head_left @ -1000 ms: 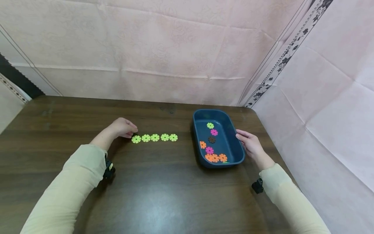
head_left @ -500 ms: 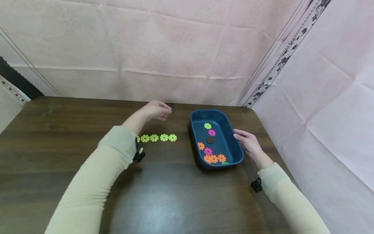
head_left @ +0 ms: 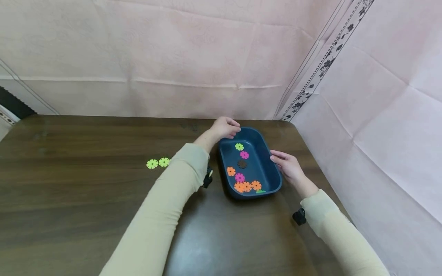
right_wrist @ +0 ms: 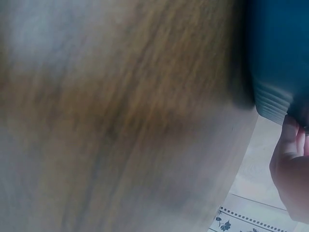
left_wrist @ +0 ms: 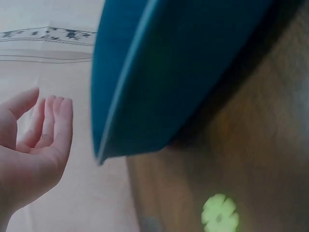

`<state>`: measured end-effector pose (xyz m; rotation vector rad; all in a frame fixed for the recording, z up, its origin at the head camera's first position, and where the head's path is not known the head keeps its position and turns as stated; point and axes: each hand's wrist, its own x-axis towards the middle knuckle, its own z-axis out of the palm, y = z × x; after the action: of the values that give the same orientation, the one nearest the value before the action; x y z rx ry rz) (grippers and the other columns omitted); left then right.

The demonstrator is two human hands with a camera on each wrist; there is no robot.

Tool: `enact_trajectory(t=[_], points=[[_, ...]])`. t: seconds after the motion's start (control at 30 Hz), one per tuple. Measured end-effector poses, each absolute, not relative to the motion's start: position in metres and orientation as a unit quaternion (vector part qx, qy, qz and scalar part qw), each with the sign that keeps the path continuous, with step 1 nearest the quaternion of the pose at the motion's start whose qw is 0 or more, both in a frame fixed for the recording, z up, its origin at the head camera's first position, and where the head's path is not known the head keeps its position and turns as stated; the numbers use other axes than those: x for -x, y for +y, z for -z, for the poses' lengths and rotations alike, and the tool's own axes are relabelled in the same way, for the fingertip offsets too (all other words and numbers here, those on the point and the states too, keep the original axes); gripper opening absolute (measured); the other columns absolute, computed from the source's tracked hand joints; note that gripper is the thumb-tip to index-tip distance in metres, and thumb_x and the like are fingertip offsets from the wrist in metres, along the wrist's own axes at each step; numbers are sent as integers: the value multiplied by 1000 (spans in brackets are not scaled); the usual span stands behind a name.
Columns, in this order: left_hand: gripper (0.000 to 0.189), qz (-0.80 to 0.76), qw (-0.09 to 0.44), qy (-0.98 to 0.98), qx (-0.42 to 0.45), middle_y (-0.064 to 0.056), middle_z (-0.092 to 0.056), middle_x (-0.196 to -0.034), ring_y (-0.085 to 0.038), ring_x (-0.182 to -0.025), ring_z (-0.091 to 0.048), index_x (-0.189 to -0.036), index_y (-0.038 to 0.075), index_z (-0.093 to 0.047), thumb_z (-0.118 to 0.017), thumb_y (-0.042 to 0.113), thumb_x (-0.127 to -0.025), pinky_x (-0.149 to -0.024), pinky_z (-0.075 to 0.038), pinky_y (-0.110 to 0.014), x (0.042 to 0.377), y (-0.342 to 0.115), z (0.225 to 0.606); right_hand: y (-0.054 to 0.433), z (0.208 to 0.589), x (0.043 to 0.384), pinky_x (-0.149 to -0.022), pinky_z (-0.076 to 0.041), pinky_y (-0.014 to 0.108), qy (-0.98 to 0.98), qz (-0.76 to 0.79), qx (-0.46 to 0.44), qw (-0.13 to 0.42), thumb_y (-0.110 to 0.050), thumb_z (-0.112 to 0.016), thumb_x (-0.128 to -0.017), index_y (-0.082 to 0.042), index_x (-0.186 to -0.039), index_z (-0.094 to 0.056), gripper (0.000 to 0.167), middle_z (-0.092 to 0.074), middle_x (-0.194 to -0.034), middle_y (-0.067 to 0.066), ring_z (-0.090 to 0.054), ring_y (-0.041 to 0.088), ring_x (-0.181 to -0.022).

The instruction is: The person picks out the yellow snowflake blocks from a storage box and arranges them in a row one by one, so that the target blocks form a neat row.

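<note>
A dark blue plastic tub (head_left: pixel 262 168) stands on the table, with orange flower-shaped discs (head_left: pixel 256 185), pink ones (head_left: pixel 244 155), a brown one (head_left: pixel 242 164) and a light green one (head_left: pixel 239 147) on its floor. My right hand (head_left: pixel 288 165) grips the tub's right rim; in the right wrist view, the thumb lies against the outer wall. Over the tub's far left corner hovers my left hand (head_left: pixel 224 128). Its fingers are loosely bent, and the left wrist view shows nothing between them. Light green discs (head_left: pixel 152 164) lie in a row on the table, partly hidden by the left sleeve.
Dark wooden table (head_left: pixel 86 214) surrounds the tub. A pale cloth (head_left: pixel 172 57) hangs behind its far edge, and another white cloth (head_left: pixel 386 115) with a floral border is at the right. Both wrists carry small black cameras (head_left: pixel 299 216).
My left hand has left the end of the green row and moved right, up to the tub's far left corner. The right hand keeps its hold on the rim. The head view has shifted slightly.
</note>
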<state>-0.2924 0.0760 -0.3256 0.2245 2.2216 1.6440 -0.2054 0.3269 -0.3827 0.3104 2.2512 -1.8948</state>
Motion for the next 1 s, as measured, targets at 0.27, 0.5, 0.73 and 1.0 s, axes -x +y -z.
enact_trajectory(t=[0.27,0.5,0.73,1.0], points=[[36,-598,190,776,-59,-19,-59,-121,-31,-113,-59,-124,0,-55,-60,14,-92,-95,-50,-35,292,97,347,328,385,201,-75,-52,13,767,627,-101,94,-19,-54,-95,4,-138,-40,51,-63,-93,-16,-62,-4,-85],[48,-538,237,808,-39,-13,-48,-138,-28,-119,-55,-133,5,-48,-61,23,-91,-106,-41,-40,296,104,360,330,386,198,-76,-53,14,765,629,-94,97,-19,-55,-95,4,-138,-40,52,-64,-93,-17,-63,-3,-85],[50,-493,252,831,-50,-13,-45,-140,-28,-125,-48,-137,4,-43,-59,21,-93,-107,-40,-41,294,110,366,329,386,199,-75,-53,15,760,634,-103,93,-19,-55,-95,3,-137,-41,50,-65,-91,-17,-63,-3,-83],[44,-406,227,878,-111,-6,-54,-131,-19,-116,-53,-128,7,-55,-62,27,-89,-98,-47,-36,312,120,401,328,386,197,-75,-54,16,760,634,-106,96,-20,-55,-95,2,-138,-41,50,-64,-92,-17,-64,-2,-84]])
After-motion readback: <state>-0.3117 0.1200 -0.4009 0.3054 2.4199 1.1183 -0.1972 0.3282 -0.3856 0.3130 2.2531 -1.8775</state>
